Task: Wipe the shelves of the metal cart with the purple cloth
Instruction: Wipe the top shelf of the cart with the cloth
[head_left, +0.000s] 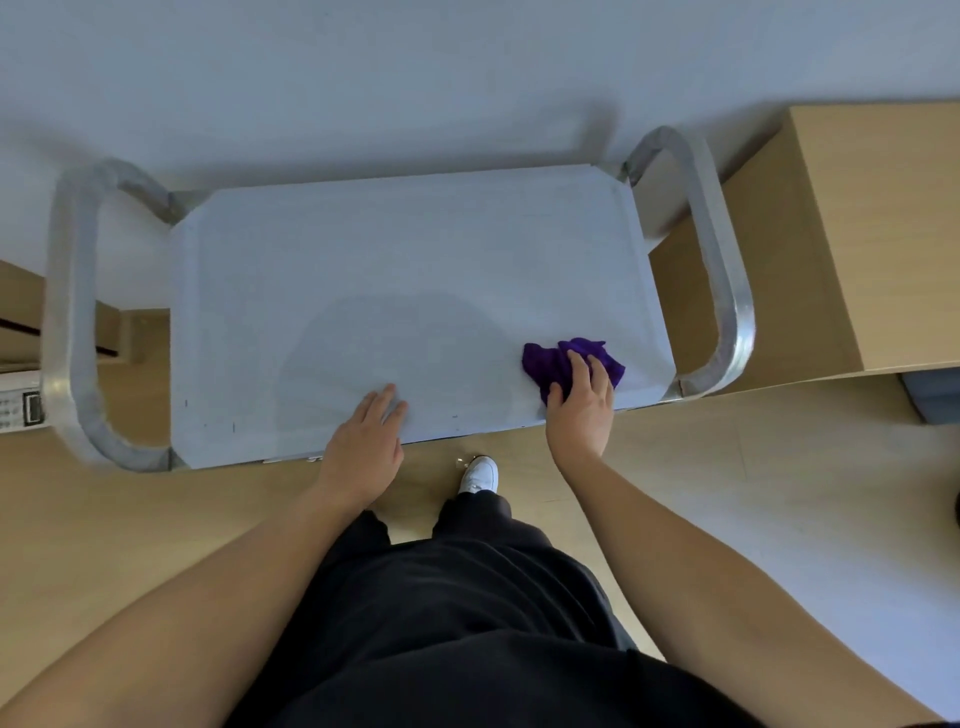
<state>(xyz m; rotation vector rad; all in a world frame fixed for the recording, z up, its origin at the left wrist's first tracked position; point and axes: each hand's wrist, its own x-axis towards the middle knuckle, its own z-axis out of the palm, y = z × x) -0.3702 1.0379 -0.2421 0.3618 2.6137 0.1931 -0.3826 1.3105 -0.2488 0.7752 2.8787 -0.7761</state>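
purple cloth pressed down at the front right of the cart's top shelf

the metal cart (670, 387) is seen from above, set against a pale wall (415, 62). its top shelf (405, 270) is flat and grey, and a looped tubular handle is fixed at each end: the left handle (70, 322) and the right handle (722, 270). the purple cloth (545, 364) is bunched on the shelf near the front right corner. it is partly covered by the right hand (582, 410), whose fingers are spread and laid on the cloth, pressing it down rather than closed round it. the left hand (363, 441) is laid palm down on the bare shelf at the front edge, near the middle, with fingers straight and nothing held. the two hands are set well apart. a wooden cabinet (857, 234) is seen just beyond the right handle. black trousers (467, 597) and a white shoe (479, 475) are seen over the wooden floor (156, 519).
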